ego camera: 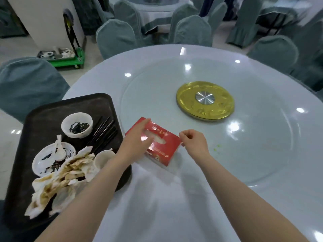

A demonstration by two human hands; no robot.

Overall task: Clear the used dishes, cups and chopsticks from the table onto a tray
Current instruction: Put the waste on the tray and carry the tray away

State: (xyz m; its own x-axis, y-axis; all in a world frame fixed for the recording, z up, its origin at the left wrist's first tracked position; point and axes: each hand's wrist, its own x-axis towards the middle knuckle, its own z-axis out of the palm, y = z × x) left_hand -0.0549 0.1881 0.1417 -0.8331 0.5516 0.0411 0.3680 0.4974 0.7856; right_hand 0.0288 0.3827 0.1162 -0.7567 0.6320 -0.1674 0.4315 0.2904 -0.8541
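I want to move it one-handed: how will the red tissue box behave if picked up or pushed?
The tissue box is cardboard, so probably light and crushable. On the smooth glass turntable it should slide easily. Its flat shape makes tipping unlikely.

The dark tray (43,112) is sitting at the table's near-left edge, carrying the lot. A white bowl (76,125) smeared black is standing upright at the back, black chopsticks (104,133) lying just beside it. A stained plate (52,158) is holding a white spoon (59,150), and a white cup (103,158) is tipping beside crumpled, stained napkins (61,180).
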